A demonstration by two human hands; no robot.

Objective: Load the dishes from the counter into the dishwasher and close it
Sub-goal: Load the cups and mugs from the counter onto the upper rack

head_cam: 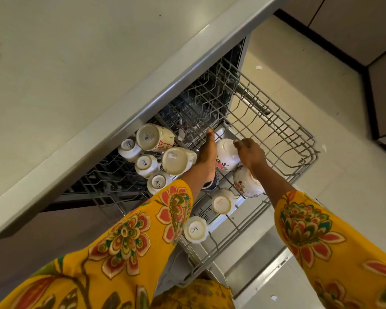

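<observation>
Grey countertop (80, 70) fills the frame from 9 to 12 o'clock, pale floor tiles (334, 166) at 3 o'clock; under the counter edge the dishwasher's upper rack (283, 130) is pulled out. Rack holds upturned white cups (143, 164) and floral mugs (152, 136) at its 9 o'clock side, several bases printed "SISTA". Left hand (207, 152), fingers straight, touches the rack wires; right hand (251, 153) grips an inverted floral bowl (226, 156) at rack centre.
</observation>
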